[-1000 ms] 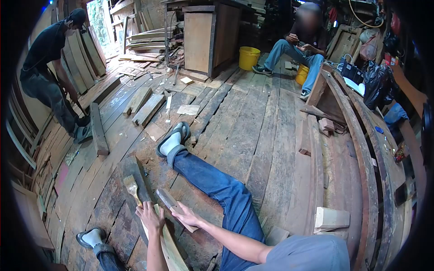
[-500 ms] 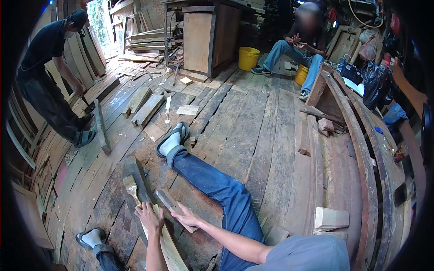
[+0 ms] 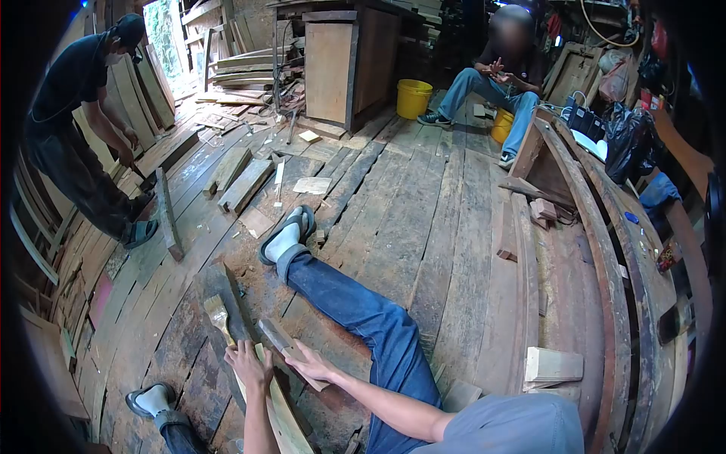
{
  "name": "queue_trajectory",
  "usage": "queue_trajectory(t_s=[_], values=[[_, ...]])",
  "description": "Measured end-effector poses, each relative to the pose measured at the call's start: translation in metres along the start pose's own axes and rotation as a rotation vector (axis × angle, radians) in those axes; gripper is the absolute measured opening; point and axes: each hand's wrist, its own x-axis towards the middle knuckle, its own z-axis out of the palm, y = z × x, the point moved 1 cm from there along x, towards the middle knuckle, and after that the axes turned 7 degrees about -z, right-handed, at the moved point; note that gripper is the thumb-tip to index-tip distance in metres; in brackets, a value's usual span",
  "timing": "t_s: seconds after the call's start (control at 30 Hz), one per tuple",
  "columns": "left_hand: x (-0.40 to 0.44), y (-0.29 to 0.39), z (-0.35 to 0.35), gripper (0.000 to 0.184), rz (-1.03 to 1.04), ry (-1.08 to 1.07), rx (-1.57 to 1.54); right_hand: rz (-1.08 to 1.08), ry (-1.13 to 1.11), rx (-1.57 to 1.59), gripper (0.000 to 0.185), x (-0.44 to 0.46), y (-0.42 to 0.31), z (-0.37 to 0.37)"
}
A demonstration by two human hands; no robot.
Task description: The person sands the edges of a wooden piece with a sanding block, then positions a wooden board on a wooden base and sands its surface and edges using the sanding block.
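Note:
My left hand [image 3: 248, 365] is closed round the handle end of a paintbrush [image 3: 218, 312], whose bristles point up and away from me. Just below that hand a pale wooden strip [image 3: 281, 416] runs toward me between my legs. My right hand [image 3: 311, 363] is on a short wooden block [image 3: 281, 337], with its fingers along the right side of it. A dark plank [image 3: 236, 301] lies on the floor beyond both hands, beside the brush.
My legs [image 3: 363, 310] stretch across the plank floor. At the left a person [image 3: 72, 129] bends over a board [image 3: 168, 216] with a tool; another person [image 3: 514, 76] sits near a yellow bucket [image 3: 414, 98]. A wooden frame [image 3: 605, 280] runs along the right.
The standing person at the left has bent lower and shifted left, and the seated person's hands have moved. My hands, the brush and the block hold nearly the same position.

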Motion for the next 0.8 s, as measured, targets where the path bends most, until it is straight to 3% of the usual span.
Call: queue_trajectory(t_s=[0.37, 0.8], values=[[0.002, -0.003, 0.006, 0.039, -0.01, 0.007, 0.066, -0.018, 0.059, -0.046, 0.096, 0.017, 0.039, 0.016], [0.0, -0.006, 0.005, 0.04, 0.072, 0.076, -0.004, 0.002, 0.032, -0.038, 0.098, 0.007, 0.019, 0.007]])
